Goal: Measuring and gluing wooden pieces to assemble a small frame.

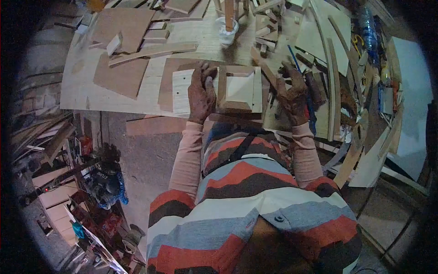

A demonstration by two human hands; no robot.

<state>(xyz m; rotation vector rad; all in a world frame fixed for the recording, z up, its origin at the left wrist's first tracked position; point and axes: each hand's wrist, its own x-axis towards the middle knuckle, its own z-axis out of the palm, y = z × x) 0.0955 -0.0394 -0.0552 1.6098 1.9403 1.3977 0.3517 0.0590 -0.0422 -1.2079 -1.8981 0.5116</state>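
Square wooden frame (239, 89), pale panel at centre, lying flat near front edge of worktop (86, 98), straight ahead of person's chest. Left hand (202, 91) at frame's left edge, fingers (207, 75) curled over upper left corner and touching it. Just left of that hand: pale rectangular board (181, 91) with 2 small holes, resting on a darker brown sheet (166, 80). Right hand (292, 93) just beside frame's right side, fingers bent narrow; whether anything held, cannot tell. Blue pen-like stick (294, 57) beyond right hand. Thin strip of wood (267, 71) slanting between frame and right hand. Farther out: long wooden strip (153, 52) and brown plywood offcuts (123, 25) at far left of worktop; clear plastic cup (227, 34) at far middle; curved wooden slats (332, 86) and clear plastic bottle (368, 29) at far right. Striped shirt (255, 192) and pinkish sleeves filling lower view.
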